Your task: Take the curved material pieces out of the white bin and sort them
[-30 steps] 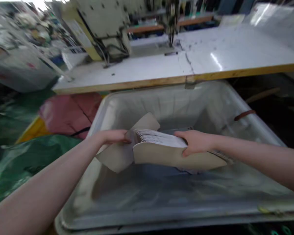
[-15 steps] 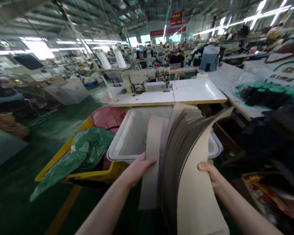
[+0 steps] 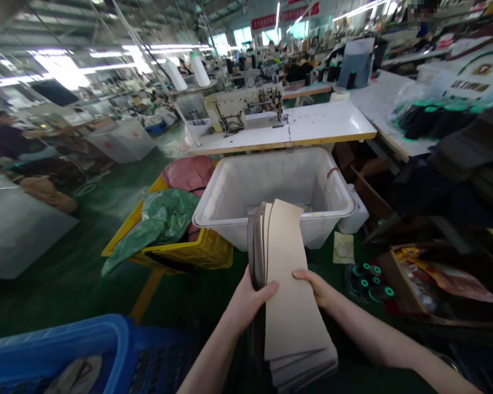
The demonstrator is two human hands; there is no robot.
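A thick stack of long beige sheets (image 3: pixel 290 284) is held upright in front of me, its top edge level with the rim of a white plastic tub (image 3: pixel 230 191). My left hand (image 3: pixel 248 298) grips the stack's left edge, thumb across the front sheet. On the right side, my right hand (image 3: pixel 318 287) clasps the stack with its fingers on the front face. The tub sits on the green floor just beyond the stack, and its inside looks nearly bare.
A yellow crate (image 3: pixel 181 249) with green and pink bags stands left of the tub. A blue crate (image 3: pixel 78 350) is at the bottom left. Behind the tub, a white table (image 3: pixel 324 126) carries a sewing machine (image 3: pixel 240 106). Green thread spools (image 3: pixel 367 279) and a cardboard box (image 3: pixel 439 284) lie right.
I have lifted the stack out of the tub and drawn it back toward me. The fanned sheets have closed into a tight stack, and my view has pulled back from the tub.
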